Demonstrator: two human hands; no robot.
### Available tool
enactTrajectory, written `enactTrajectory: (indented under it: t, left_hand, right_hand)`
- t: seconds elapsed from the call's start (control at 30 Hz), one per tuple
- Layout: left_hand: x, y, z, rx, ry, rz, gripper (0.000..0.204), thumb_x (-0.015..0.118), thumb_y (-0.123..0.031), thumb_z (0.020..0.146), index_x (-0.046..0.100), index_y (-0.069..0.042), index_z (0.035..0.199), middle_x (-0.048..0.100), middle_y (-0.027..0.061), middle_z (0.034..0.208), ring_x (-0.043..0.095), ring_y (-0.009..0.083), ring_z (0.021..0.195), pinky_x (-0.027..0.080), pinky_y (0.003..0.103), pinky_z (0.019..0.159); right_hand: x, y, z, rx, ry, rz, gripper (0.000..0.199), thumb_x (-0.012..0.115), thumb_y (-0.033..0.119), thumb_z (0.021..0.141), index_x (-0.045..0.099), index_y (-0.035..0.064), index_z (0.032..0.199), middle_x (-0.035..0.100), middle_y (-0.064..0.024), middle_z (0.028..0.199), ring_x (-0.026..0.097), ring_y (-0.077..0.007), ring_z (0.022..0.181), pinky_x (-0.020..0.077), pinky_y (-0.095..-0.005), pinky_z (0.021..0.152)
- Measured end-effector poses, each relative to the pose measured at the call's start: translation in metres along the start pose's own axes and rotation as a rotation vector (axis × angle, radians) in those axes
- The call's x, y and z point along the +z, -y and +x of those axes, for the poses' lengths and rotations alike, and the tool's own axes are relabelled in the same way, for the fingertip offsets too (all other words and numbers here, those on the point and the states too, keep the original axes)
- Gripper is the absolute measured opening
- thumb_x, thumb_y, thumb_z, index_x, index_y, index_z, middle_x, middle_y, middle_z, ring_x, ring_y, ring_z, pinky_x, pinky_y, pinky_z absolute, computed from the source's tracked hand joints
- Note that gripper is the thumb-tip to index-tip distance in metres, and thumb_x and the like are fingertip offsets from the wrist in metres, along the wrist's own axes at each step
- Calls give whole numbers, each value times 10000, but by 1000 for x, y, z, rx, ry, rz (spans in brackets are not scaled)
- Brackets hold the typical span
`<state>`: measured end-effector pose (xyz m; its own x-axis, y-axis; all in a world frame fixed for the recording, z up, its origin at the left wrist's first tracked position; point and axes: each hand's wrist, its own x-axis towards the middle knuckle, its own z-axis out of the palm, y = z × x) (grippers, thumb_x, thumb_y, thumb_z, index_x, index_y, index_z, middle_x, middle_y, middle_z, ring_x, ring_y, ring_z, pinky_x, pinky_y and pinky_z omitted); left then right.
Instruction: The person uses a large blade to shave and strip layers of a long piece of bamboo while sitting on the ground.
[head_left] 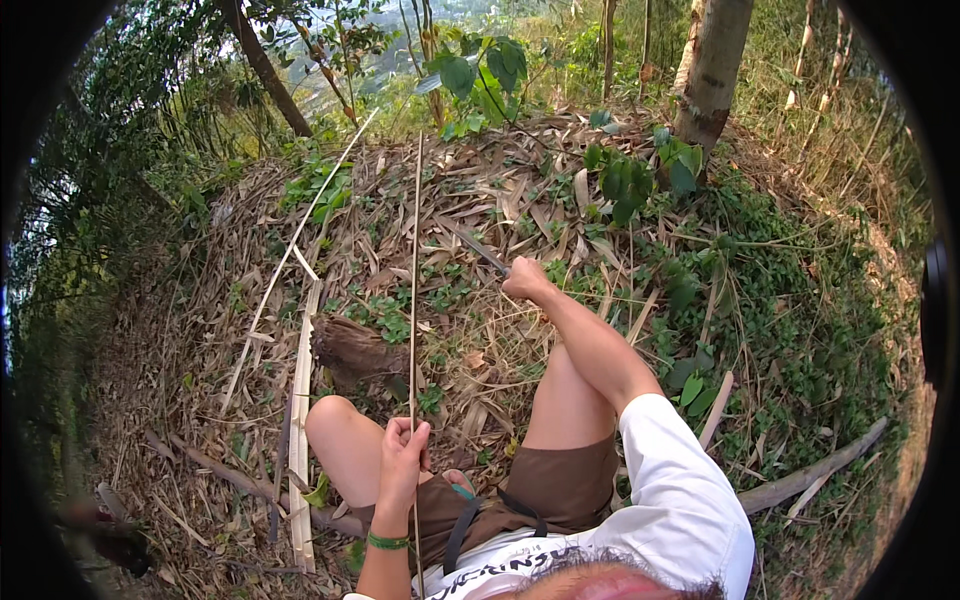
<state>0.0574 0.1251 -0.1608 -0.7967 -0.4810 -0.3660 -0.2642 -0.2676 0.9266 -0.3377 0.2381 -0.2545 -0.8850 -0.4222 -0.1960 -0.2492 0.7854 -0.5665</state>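
My left hand [401, 458], with a green band on its wrist, is closed around a long, thin bamboo strip [416, 270]. The strip stands nearly straight up the view, running from my lap out over the leaf litter. Farther out and to the right, my right hand [527, 280] grips a knife [484, 254] by its handle. Its narrow dark blade points away to the far left, apart from the strip. My bare knees are bent on either side, in brown shorts.
A cut stump [358, 349] sits just beyond my left knee. Pale split bamboo lengths [301, 430] and a long thin pole [300, 235] lie to the left. A branch [815, 467] lies at the right. Leafy saplings and a tree trunk [712, 75] stand ahead on the slope.
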Motion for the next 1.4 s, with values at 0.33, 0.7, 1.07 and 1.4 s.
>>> enactTrajectory:
  t: [0.33,0.7,1.07,1.4]
  left_hand:
    - [11,-27,3,49,84,-109,157,612,-182,1009,488,-86,1001,504,-7,727,465,67,517,372,206,454]
    - [-9,-35,8,84,-70,-34,149,589,-184,1024,492,-73,1004,500,-22,696,447,53,511,360,207,451]
    - [-30,-65,-2,221,-104,-45,143,542,-218,1042,550,-75,1046,518,-11,699,490,76,503,342,209,449]
    - [-50,-76,-3,252,-193,4,218,522,-253,1052,555,-38,1057,573,12,703,515,71,517,372,207,448]
  right_hand:
    - [28,-74,61,374,1066,-938,411,648,366,891,714,25,1111,715,-158,1090,691,-392,936,541,-519,848]
    - [11,16,-2,34,507,-436,429,612,262,797,727,27,1137,715,-177,1160,689,-309,1092,551,-416,851]
    - [20,23,-7,-27,144,-136,375,680,251,759,737,-7,1024,724,-218,1046,699,-344,1022,559,-436,850]
    - [2,73,-40,-169,-68,312,435,772,436,792,659,15,802,691,-138,774,670,-278,758,507,-408,699]
